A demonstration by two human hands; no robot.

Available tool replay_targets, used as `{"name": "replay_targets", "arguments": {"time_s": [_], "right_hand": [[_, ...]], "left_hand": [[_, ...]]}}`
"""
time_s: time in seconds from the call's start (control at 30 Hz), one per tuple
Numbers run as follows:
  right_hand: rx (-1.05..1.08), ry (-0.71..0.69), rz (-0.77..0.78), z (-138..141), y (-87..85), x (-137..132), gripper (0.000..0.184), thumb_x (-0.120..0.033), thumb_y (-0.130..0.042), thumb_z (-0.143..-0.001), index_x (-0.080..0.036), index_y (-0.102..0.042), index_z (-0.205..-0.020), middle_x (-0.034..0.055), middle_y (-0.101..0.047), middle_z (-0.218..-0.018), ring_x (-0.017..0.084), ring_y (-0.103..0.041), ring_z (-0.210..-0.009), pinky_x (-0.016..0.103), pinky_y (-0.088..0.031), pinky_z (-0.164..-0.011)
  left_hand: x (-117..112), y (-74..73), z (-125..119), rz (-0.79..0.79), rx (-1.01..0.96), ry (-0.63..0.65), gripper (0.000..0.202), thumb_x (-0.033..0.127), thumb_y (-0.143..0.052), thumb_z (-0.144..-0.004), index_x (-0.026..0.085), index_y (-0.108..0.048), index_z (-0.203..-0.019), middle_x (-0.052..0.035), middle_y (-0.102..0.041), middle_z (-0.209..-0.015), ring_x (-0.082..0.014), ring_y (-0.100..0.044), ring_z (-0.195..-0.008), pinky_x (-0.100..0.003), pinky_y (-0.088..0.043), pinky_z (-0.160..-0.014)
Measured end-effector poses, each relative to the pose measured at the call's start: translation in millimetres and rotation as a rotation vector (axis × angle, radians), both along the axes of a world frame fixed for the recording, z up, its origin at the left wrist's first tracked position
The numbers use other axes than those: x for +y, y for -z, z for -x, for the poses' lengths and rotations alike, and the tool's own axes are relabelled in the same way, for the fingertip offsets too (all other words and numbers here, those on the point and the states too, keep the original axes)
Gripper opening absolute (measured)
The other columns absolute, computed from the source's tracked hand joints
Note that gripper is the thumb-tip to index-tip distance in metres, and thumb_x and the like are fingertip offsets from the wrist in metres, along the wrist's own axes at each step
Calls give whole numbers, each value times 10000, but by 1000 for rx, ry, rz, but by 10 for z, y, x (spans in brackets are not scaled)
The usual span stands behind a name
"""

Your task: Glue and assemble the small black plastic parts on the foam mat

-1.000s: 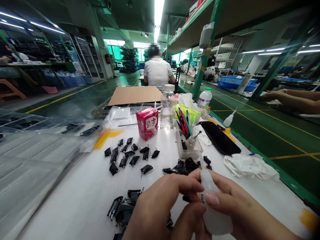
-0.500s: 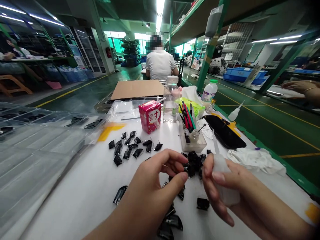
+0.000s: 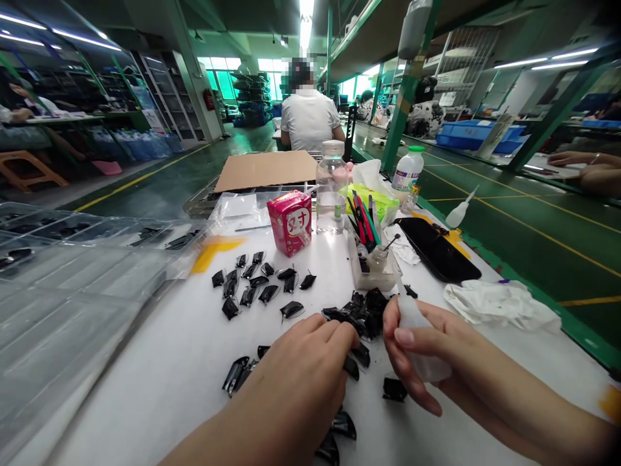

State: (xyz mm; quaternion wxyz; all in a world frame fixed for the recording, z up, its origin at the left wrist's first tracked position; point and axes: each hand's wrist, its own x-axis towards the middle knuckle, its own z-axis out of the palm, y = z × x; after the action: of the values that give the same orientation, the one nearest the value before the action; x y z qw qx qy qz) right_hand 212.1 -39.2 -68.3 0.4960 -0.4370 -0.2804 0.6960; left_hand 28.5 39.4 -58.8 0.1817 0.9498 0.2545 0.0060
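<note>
The right hand (image 3: 427, 353) grips a white plastic squeeze bottle (image 3: 417, 343), its fingers curled around the soft body and its thumb pressed against the near side, with the thin nozzle pointing up and away. The left hand (image 3: 305, 369) lies just beside it, with a gap between the two. Its fingers are bent and held close together, their tips (image 3: 347, 333) at the near edge of a heap of small glossy black parts (image 3: 356, 317). Whether they pinch a piece cannot be told, since the hand hides what lies beneath. More of these parts lie in loose rows farther up the white table (image 3: 169, 388), and others sit around and below the left hand, some near the table's front edge. A clear compartmented plastic tray (image 3: 72, 272) lies along the left side. Beyond the hands stand a red-and-white box (image 3: 290, 223), a clear plastic water bottle (image 3: 331, 188) and a clear holder packed with tools (image 3: 371, 265). To the right lie a black phone (image 3: 431, 249) and a crumpled white cloth (image 3: 499, 306). Farther along, a person in a white shirt (image 3: 309, 123) sits with their back turned.
</note>
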Motion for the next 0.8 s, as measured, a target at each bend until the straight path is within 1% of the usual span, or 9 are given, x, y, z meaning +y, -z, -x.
{"name": "replay_targets", "arguments": {"time_s": [0.07, 0.17, 0.27, 0.33, 0.4, 0.53, 0.63, 0.7, 0.8], "right_hand": [[-4, -3, -6, -4, 10, -1, 228, -356, -752, -828, -180, -610, -859, -31, -602, -646, 78, -524, -518, 165, -403, -451], [-11, -11, -19, -21, 22, 2, 228, -370, -745, -845, -185, -613, -863, -31, -611, -652, 74, -529, -516, 163, -407, -455], [-32, 11, -33, -49, 9, 8, 213, -359, -753, -838, -191, -623, -852, -32, -608, -649, 69, -513, -497, 159, -392, -438], [-43, 45, -50, -69, -20, 11, 194, -344, -754, -834, -193, -632, -836, -31, -599, -645, 69, -496, -493, 160, -388, -432], [-46, 75, -66, -86, -56, 15, 184, -336, -752, -833, -194, -636, -820, -28, -589, -644, 69, -478, -492, 162, -384, -428], [-43, 114, -67, -112, -101, 33, 187, -334, -754, -826, -197, -627, -810, -28, -556, -642, 76, -470, -505, 160, -373, -421], [-47, 133, -63, -124, -95, 58, 177, -327, -748, -826, -198, -627, -819, -27, -539, -643, 84, -478, -514, 163, -368, -419], [-36, 139, -62, -130, -83, 71, 151, -314, -730, -844, -202, -629, -832, -29, -538, -644, 81, -479, -513, 159, -369, -423], [-14, 130, -72, -140, -72, 71, 139, -303, -718, -856, -201, -629, -829, -31, -539, -638, 74, -484, -512, 151, -374, -428]], "left_hand": [[2, 49, 2, -24, -29, 31, 298, -26, -503, -824, 182, -630, -996, -56, -702, -957, -241, -636, -880, -329, -493, -747], [8, 112, -3, -11, -99, 56, 201, 69, -550, -893, 190, -628, -1034, -51, -717, -969, -253, -616, -883, -349, -490, -752], [27, 166, -14, -65, -167, 94, 245, 101, -463, -972, 178, -644, -1118, -55, -717, -919, -245, -605, -832, -357, -489, -734], [43, 197, -21, -126, -194, 127, 285, 90, -467, -963, 175, -669, -1146, -65, -697, -897, -243, -591, -821, -360, -495, -732], [57, 218, -29, -142, -218, 139, 284, 99, -521, -932, 187, -697, -1137, -79, -676, -932, -249, -577, -864, -363, -507, -751], [75, 219, -52, -63, -245, 119, 224, 116, -529, -928, 198, -716, -1021, -85, -678, -1049, -252, -562, -983, -376, -518, -844], [79, 211, -67, -8, -254, 191, 185, 121, -525, -939, 202, -685, -986, -48, -727, -1069, -227, -573, -1007, -373, -497, -919], [72, 218, -72, -27, -252, 230, 179, 119, -521, -940, 199, -672, -994, -43, -748, -1024, -227, -589, -976, -381, -493, -912], [44, 251, -78, -102, -291, 224, 226, 87, -513, -920, 181, -665, -1058, -68, -736, -991, -242, -600, -943, -380, -507, -866]]}}
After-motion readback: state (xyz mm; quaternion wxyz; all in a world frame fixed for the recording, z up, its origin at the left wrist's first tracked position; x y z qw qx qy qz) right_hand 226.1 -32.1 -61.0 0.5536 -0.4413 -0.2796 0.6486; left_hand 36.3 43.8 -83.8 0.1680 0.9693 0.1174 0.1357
